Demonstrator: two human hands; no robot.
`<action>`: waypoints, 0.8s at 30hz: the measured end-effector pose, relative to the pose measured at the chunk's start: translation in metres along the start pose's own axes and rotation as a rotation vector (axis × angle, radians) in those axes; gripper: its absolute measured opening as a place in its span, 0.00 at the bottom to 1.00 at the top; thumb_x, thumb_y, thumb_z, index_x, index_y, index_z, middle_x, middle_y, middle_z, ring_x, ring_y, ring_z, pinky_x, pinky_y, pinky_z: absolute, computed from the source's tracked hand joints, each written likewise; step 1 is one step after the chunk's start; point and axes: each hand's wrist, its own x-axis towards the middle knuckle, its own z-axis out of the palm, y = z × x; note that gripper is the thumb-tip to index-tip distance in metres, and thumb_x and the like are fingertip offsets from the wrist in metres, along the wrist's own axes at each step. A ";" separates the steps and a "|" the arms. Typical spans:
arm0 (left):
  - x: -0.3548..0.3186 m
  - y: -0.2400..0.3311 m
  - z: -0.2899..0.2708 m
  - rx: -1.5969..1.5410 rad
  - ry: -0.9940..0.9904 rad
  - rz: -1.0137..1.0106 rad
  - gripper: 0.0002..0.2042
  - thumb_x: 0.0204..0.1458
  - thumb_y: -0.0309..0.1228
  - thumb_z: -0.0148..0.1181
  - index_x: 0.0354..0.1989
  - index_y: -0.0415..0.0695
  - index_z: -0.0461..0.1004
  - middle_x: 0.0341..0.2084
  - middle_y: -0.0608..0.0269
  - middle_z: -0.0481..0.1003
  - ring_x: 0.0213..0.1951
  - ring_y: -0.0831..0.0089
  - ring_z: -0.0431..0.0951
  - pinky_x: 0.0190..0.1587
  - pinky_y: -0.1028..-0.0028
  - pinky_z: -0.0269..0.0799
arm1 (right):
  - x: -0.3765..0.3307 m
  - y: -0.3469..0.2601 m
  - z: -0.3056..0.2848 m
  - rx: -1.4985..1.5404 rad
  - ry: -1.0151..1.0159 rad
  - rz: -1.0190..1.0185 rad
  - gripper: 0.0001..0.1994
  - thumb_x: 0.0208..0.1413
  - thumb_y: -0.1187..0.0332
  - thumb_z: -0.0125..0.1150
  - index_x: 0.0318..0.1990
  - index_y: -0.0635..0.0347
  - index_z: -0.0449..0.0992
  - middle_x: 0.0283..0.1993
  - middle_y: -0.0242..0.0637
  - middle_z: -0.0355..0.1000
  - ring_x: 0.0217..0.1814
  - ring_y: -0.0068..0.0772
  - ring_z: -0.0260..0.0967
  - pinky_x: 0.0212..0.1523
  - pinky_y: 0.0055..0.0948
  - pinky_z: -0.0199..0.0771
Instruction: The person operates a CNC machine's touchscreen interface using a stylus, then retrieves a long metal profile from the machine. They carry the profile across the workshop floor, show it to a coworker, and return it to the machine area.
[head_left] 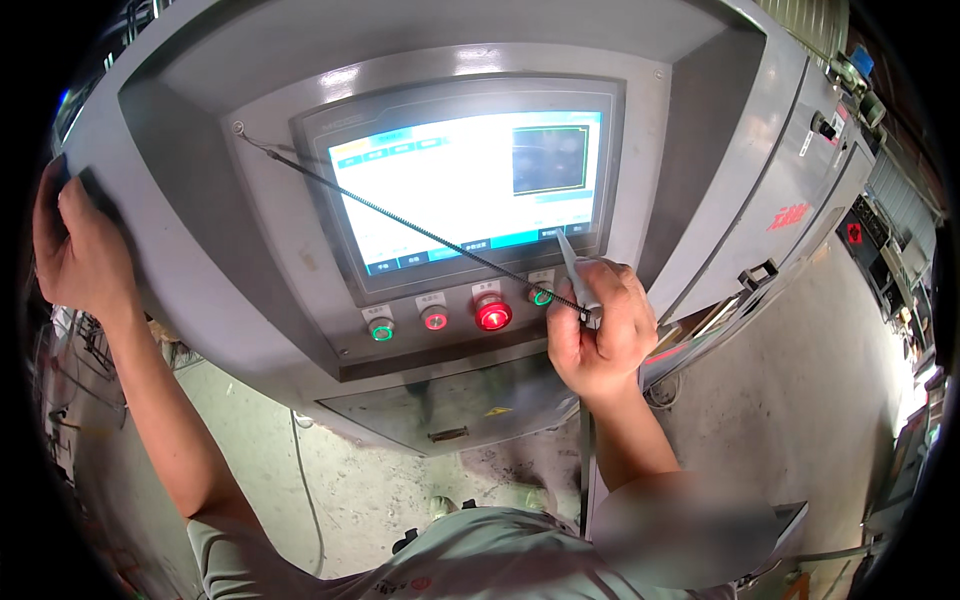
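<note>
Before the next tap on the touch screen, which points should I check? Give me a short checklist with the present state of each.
1. Grey pen-shaped stylus held firmly in the right hand: ok.
2. Stylus tip at the bottom button row of the lit touch screen: ok; contact cannot tell.
3. Black coiled tether cord lies across the screen and covers part of it: not ok.
4. Left hand grips the left edge of the grey metal control panel: ok.
5. Large round red button is lit; meaning cannot tell.

coiled cord [400, 215] crossing touchscreen [450, 190], raised housing rim [720, 130] flanking panel
</note>
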 end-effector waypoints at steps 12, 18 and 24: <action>0.000 -0.005 0.001 0.031 -0.003 0.030 0.12 0.56 0.28 0.59 0.46 0.38 0.79 0.35 0.64 0.81 0.35 0.82 0.77 0.41 0.83 0.72 | 0.000 0.012 0.001 0.007 0.014 -0.015 0.15 0.40 0.75 0.63 0.39 0.67 0.73 0.31 0.45 0.72 0.26 0.44 0.69 0.28 0.35 0.70; 0.012 -0.011 -0.006 -0.032 -0.007 0.118 0.12 0.55 0.27 0.60 0.47 0.36 0.78 0.37 0.62 0.81 0.37 0.79 0.78 0.43 0.81 0.72 | 0.003 0.007 0.002 0.050 -0.003 -0.047 0.16 0.40 0.74 0.64 0.39 0.67 0.74 0.31 0.45 0.72 0.26 0.43 0.68 0.27 0.34 0.69; 0.004 -0.011 0.001 -0.094 0.001 0.032 0.13 0.55 0.26 0.60 0.46 0.34 0.78 0.38 0.60 0.81 0.38 0.78 0.78 0.44 0.80 0.72 | 0.005 -0.004 0.010 0.096 -0.014 -0.091 0.15 0.39 0.74 0.65 0.38 0.67 0.74 0.31 0.43 0.72 0.26 0.41 0.69 0.27 0.33 0.69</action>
